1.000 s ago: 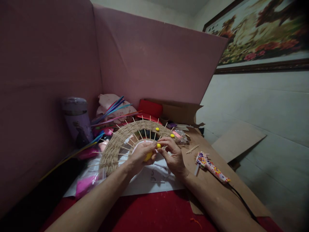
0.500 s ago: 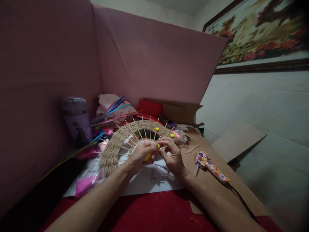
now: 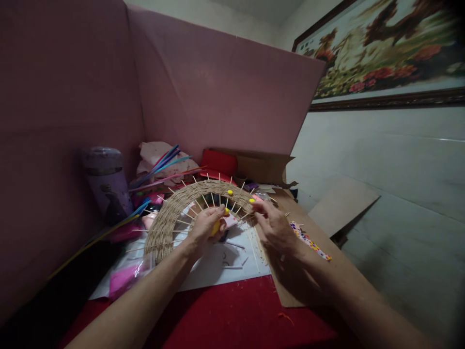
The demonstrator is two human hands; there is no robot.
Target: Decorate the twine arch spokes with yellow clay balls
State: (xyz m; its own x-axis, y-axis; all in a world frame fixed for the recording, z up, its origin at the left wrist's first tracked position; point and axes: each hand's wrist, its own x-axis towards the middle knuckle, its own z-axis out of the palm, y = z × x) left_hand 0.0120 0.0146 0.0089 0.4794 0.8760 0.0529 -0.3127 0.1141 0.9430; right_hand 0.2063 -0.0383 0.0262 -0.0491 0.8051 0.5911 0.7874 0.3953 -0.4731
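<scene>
In the middle, my left hand (image 3: 205, 227) is closed around a lump of yellow modelling clay (image 3: 215, 228), and a small yellow piece (image 3: 226, 211) shows at its thumb tip. My right hand (image 3: 274, 225) hovers over the right part of a woven twine ring (image 3: 165, 220), fingers bent and apart, with nothing visible between them. Its fingertips are close to a flat yellow disc (image 3: 252, 200) on the ring; whether they touch cannot be made out. Another yellow disc (image 3: 230, 193) sits on the twine further left. Thin wooden sticks radiate through the ring.
A flowered glue gun (image 3: 312, 245) lies on brown cardboard (image 3: 290, 291) at right, partly behind my right arm. At left stand a purple tumbler (image 3: 109, 184) and coloured pipe cleaners (image 3: 165, 160). A bag of pink material (image 3: 125, 281) lies near white paper (image 3: 203, 276) on red cloth (image 3: 218, 315).
My right hand has drawn away from my left hand, to the right, near the disc on the ring. My left hand keeps the yellow clay. The view has shifted slightly.
</scene>
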